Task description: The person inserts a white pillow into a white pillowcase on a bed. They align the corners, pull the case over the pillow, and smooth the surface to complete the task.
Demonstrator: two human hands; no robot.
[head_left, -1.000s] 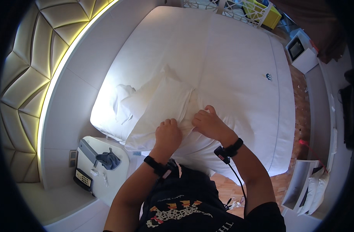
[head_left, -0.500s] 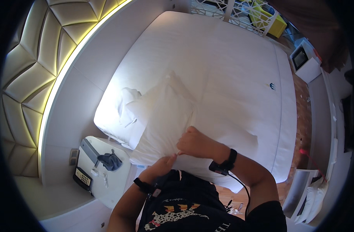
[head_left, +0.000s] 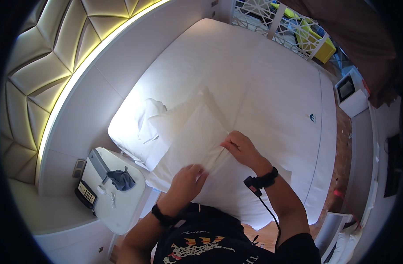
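A white pillowcase [head_left: 188,141], seemingly with a pillow inside, lies at the near side of the bed in front of me. My right hand [head_left: 242,149] pinches its right edge between thumb and fingers, and folds run from there toward me. Close to the near edge, my left hand [head_left: 186,182] rests on the same cloth. Its fingers are curled and slightly smeared by motion, so I cannot see whether they grip the fabric. Beyond it on the left is a crumpled white cloth [head_left: 152,115].
The bed [head_left: 271,88] has a white sheet. On the left, a bedside table [head_left: 133,204] carries a phone [head_left: 85,194], a grey cloth [head_left: 121,179] and a small white cable [head_left: 113,200]. A padded headboard wall [head_left: 47,75] stands behind. At the far end is a white lattice screen [head_left: 276,26].
My right hand has moved up and right along the pillowcase edge. My left hand has shifted slightly forward onto the cloth, so the hands are farther apart. The view has tilted a little.
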